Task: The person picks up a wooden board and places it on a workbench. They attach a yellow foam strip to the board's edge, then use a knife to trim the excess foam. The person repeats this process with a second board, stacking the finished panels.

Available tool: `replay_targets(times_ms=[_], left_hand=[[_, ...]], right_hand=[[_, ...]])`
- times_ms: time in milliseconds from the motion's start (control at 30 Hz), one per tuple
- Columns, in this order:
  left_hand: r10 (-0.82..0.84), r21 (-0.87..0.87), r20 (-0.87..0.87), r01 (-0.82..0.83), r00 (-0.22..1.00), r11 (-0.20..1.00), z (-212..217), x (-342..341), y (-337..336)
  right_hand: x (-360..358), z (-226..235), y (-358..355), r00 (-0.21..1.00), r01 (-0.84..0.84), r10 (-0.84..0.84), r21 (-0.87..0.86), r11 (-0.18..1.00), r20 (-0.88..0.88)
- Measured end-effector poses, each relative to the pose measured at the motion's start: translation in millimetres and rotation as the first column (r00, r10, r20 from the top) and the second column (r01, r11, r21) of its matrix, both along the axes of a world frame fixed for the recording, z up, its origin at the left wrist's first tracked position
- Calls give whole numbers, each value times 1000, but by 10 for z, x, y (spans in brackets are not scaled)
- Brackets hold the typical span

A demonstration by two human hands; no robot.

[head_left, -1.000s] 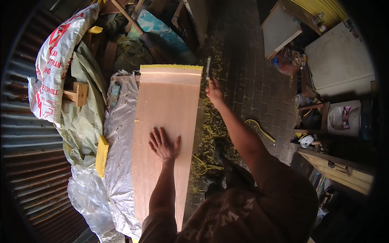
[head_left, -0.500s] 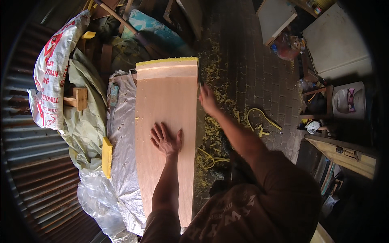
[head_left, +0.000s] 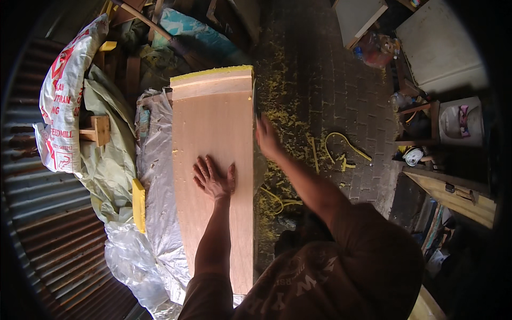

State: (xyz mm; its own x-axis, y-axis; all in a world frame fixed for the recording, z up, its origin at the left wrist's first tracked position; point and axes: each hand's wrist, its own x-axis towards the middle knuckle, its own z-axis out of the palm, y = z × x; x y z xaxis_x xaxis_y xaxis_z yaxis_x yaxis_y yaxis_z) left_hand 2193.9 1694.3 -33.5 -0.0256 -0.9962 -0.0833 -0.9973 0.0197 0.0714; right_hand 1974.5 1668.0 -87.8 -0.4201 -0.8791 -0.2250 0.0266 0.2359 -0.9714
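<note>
A long wooden panel [head_left: 213,122] with a pale plywood face lies lengthwise before me, a thin yellow layer [head_left: 213,70] lining its curved far end. On its face rests my left hand [head_left: 213,178], flat with the fingers spread. My right hand [head_left: 268,140] is closed at the panel's right edge, towards the far end. A thin dark sliver shows at its fingers, but I cannot make out what it grips. The panel's right side is mostly hidden from above.
Yellow scraps [head_left: 274,106] and curled yellow strips [head_left: 341,146] litter the brick floor [head_left: 330,80]. Plastic sheeting [head_left: 157,160] lies under and left of the panel, beside a yellow block [head_left: 138,205] and a white sack [head_left: 66,96]. A wooden drawer [head_left: 453,194] stands at right.
My right hand has slid nearer to me along the panel's right edge. My left hand stays flat on the panel. The whole view has shifted slightly.
</note>
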Motion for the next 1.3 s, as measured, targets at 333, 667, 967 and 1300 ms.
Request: replay_targets(times_ms=[333, 667, 967, 1300], left_hand=[[47, -30, 19, -46, 999, 998, -2, 231, 50], [40, -29, -7, -41, 999, 999, -48, 214, 78], [-154, 17, 11, 153, 988, 988, -98, 881, 1307], [-113, -33, 98, 117, 989, 993, -28, 1403, 2042]], right_hand=[[61, 366, 243, 992, -102, 99, 44, 994, 78], [1205, 271, 2755, 889, -202, 178, 12, 979, 421], [270, 291, 763, 988, 54, -51, -21, 998, 146], [1626, 117, 3313, 948, -150, 124, 68, 986, 292]])
